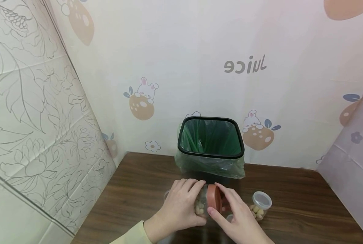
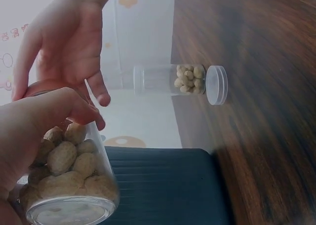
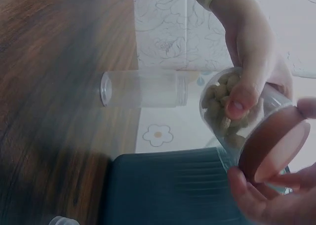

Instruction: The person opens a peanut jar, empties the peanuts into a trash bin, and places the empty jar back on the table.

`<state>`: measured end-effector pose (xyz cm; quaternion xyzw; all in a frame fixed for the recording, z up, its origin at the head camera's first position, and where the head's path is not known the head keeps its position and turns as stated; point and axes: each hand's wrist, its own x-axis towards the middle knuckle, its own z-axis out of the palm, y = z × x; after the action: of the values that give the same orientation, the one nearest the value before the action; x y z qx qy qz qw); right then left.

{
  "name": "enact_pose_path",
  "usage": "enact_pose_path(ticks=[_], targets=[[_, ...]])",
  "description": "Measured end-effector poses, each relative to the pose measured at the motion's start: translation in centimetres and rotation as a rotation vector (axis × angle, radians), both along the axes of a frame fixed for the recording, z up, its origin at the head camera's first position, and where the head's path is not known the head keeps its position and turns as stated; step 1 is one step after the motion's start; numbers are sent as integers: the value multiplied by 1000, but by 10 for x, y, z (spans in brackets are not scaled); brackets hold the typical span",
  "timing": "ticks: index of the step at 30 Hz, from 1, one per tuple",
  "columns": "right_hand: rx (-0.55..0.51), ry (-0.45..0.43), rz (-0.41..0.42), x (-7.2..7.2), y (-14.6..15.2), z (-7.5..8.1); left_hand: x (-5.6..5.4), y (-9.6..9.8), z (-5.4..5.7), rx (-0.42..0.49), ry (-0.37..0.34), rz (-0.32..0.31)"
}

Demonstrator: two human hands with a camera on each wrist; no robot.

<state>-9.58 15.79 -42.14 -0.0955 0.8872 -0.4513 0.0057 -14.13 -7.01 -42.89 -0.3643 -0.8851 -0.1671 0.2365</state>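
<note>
My left hand (image 1: 181,205) grips a clear jar (image 1: 200,203) of unshelled peanuts (image 2: 61,158), tilted on its side above the table. On its mouth sits a reddish-brown lid (image 1: 214,197), which the fingers and thumb of my right hand (image 1: 237,213) hold by the rim. In the right wrist view the left thumb presses on the jar's side, and the lid (image 3: 274,143) is seated on the jar.
A dark bin (image 2: 163,185) with a green liner (image 1: 210,166) stands behind the hands. To the right is a smaller clear jar (image 1: 259,208) partly filled with nuts; a loose clear lid (image 2: 216,85) lies near it. Left stands an empty clear jar (image 3: 143,89). Patterned cloth walls border the wooden table (image 1: 132,176).
</note>
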Motion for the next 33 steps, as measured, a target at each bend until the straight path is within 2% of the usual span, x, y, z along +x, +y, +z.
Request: enact_pose_path(ticks=[6,9,14,20,33], targets=[[-8,176,128,1,8,-2,1,0,2,7,-12,-3],[15,239,136,0,9,-4,1,0,2,8,-11,-1],[8,288,156,-1,10,-8,1,1,2,8,-7,-3],[-18,315,185,-3,11,-11,1,1,3,3,-20,-4],[-22,274,179,-2,12,-9,1,1,2,6,-30,-11]])
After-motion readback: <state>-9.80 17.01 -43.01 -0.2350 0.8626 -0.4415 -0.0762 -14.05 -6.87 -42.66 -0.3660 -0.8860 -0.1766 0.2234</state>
